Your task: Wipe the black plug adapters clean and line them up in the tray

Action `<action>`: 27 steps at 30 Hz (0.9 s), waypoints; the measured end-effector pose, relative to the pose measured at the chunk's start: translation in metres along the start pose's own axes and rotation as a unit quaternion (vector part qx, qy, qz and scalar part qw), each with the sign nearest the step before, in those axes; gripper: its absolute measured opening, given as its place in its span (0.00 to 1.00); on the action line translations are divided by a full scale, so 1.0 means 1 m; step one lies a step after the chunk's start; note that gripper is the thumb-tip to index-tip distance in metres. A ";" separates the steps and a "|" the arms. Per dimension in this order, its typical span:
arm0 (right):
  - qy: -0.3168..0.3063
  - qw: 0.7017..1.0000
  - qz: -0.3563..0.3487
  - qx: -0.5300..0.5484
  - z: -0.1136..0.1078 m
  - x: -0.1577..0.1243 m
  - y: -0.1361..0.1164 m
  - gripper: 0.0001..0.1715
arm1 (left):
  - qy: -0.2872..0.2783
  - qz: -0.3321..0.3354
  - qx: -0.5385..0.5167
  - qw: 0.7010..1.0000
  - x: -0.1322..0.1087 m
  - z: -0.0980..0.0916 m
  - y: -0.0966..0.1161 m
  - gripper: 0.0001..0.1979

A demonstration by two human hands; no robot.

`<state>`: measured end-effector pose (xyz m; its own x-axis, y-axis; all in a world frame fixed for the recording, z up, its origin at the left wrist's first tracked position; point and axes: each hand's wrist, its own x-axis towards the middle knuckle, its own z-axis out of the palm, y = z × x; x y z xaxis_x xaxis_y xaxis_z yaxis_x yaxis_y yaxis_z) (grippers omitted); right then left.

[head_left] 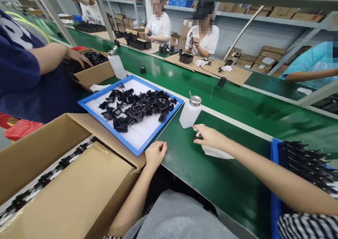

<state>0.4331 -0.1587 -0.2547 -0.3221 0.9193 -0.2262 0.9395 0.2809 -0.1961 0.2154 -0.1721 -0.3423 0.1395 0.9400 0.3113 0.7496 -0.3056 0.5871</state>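
Observation:
My left hand [155, 153] rests closed at the table's edge, beside the near corner of a blue-rimmed tray [137, 150]. Its fingers are curled, and whatever they may hold is hidden. Many small black plug parts [137, 107] lie loose in that tray. Over the green table [185, 161], my right hand [208, 136] has its fingers closed round a small black and white piece [197, 135] that I cannot make out. Under this hand lies a white cloth [216, 152]. Just behind it stands a white bottle with a metal top [190, 111].
An open carton [105, 193] stands at the lower left. At the right edge is a blue bin [275, 196] of black parts. A co-worker's hand [79, 57] reaches into a box at the left. Beyond the green belt [169, 73], other people sit handling parts.

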 end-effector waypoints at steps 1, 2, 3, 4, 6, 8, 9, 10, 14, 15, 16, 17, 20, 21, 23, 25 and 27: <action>0.011 1.000 -0.022 -0.004 0.013 -0.003 -0.011 0.28 | -0.006 -0.001 0.000 1.000 0.000 -0.001 0.000 0.13; 0.018 0.999 -0.038 -0.009 0.023 -0.004 -0.018 0.30 | -0.015 -0.001 -0.001 1.000 0.001 -0.002 0.000 0.12; 0.025 0.998 -0.054 -0.009 0.029 -0.005 -0.021 0.33 | -0.028 -0.003 -0.004 1.000 0.001 -0.004 0.000 0.12; 0.039 0.997 -0.060 -0.002 0.031 -0.007 -0.020 0.37 | -0.046 -0.006 -0.010 0.999 0.001 -0.006 0.000 0.11; 0.070 0.997 -0.031 0.023 0.025 -0.011 -0.008 0.40 | -0.092 -0.017 -0.026 0.995 0.001 -0.011 0.001 0.09; 0.052 0.997 0.042 0.040 0.015 -0.018 0.011 0.35 | -0.140 -0.028 -0.051 0.988 0.002 -0.014 0.006 0.11; 0.014 0.996 0.079 0.046 0.011 -0.022 0.020 0.31 | -0.163 -0.029 -0.070 0.984 0.004 -0.014 0.009 0.13; -0.035 0.992 0.107 0.048 0.008 -0.027 0.029 0.29 | -0.184 -0.023 -0.093 0.978 0.006 -0.012 0.014 0.16; -0.150 0.977 0.153 0.005 0.013 -0.040 0.045 0.25 | -0.260 0.035 -0.190 0.946 0.023 0.006 0.039 0.31; -0.160 0.976 0.149 -0.005 0.014 -0.040 0.045 0.19 | -0.275 0.044 -0.206 0.938 0.028 0.012 0.045 0.35; -0.166 0.976 0.143 -0.008 0.015 -0.040 0.044 0.13 | -0.288 0.046 -0.220 0.931 0.033 0.017 0.049 0.37; -0.168 0.977 0.134 -0.005 0.014 -0.038 0.043 0.08 | -0.300 0.043 -0.234 0.924 0.037 0.021 0.053 0.39; -0.124 0.983 0.135 0.000 0.007 -0.026 0.037 0.04 | -0.327 0.015 -0.268 0.906 0.044 0.029 0.055 0.41; -0.083 0.986 0.144 0.002 0.004 -0.021 0.033 0.07 | -0.329 0.009 -0.271 0.905 0.044 0.030 0.055 0.40; 0.028 0.988 0.149 0.019 0.003 -0.010 0.022 0.13 | -0.319 0.006 -0.262 0.911 0.044 0.031 0.053 0.35; 0.120 0.985 0.115 0.046 0.006 -0.001 0.008 0.15 | -0.304 0.011 -0.244 0.921 0.043 0.031 0.052 0.29; 0.124 0.989 0.056 0.064 0.012 0.004 -0.007 0.15 | -0.293 0.018 -0.231 0.928 0.042 0.033 0.052 0.27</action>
<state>0.4240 -0.1601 -0.2662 -0.1636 0.9864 -0.0145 0.9400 0.1515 -0.3056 0.2809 -0.1432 -0.3232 0.5888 0.8072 -0.0425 0.3984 -0.2440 0.8842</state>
